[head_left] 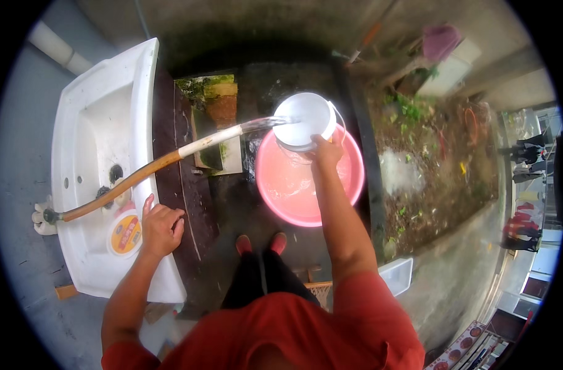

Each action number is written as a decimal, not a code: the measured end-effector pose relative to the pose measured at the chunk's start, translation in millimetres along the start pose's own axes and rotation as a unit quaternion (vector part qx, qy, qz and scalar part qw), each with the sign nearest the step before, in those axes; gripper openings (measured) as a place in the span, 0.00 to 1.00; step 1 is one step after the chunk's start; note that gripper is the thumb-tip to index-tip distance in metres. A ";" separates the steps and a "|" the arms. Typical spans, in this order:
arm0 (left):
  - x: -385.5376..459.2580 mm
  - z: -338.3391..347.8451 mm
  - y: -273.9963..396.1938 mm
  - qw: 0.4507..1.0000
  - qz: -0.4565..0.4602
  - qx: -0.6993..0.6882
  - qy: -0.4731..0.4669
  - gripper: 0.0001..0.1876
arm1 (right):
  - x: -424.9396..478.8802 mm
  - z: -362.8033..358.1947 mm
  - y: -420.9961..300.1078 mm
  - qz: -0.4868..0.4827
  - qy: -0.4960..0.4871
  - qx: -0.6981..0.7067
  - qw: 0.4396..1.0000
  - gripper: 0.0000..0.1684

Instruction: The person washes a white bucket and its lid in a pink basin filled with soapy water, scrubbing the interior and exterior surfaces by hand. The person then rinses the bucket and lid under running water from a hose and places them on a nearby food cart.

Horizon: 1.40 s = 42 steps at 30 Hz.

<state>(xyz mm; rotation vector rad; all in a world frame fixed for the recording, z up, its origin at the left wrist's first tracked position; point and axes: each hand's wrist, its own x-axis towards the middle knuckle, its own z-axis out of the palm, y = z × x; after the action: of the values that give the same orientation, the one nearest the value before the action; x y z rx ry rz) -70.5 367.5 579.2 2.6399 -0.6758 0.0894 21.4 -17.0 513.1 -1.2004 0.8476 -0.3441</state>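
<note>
With my right hand [327, 152] I grip the rim of a white plastic bucket [304, 118], tilted over a pink basin [355, 185] with water in it. Water runs into the bucket from the white end of a hose [156, 164], which reaches across from a tap [50, 216]. My left hand [163, 226] holds nothing; its fingers are partly curled, above the near edge of a white ceramic sink [145, 92]. Beside it in the sink lies a round white lid with a yellow and red label [126, 234].
Mossy bricks and a tile [232, 157] lie between the sink cabinet and the basin. A ledge borders a soil bed [438, 185] on the right. A white plastic tray [397, 276] is at my lower right, near a wooden stool [318, 284].
</note>
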 end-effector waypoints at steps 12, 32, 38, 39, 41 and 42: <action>-1.3 1.0 -1.3 1.000 -0.015 0.013 -0.006 0.06 | 25.0 -22.9 20.4 -0.019 -0.024 0.076 0.997 0.36; 1.8 2.5 1.8 0.999 -0.022 0.029 -0.011 0.06 | 31.4 -15.3 17.9 0.146 0.057 0.088 0.984 0.32; -2.2 1.9 1.4 0.999 -0.031 0.035 -0.013 0.06 | 42.1 -33.2 6.3 0.200 0.031 0.096 0.975 0.33; 1.1 3.2 1.2 0.999 -0.031 0.034 -0.009 0.05 | 40.1 -19.0 3.9 0.183 0.060 0.041 0.980 0.32; 1.9 3.1 1.2 0.999 -0.030 0.028 -0.006 0.05 | 29.3 -9.1 3.4 0.136 0.053 0.047 0.988 0.31; 0.3 1.8 -0.1 0.999 -0.029 0.026 -0.007 0.05 | 31.8 -20.4 9.2 0.142 0.032 0.085 0.986 0.31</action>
<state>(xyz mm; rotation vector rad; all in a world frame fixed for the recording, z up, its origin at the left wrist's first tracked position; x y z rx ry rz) -70.3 366.8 577.6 2.7102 -0.6089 0.0732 25.5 -48.0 490.0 -0.8995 1.0100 -0.2189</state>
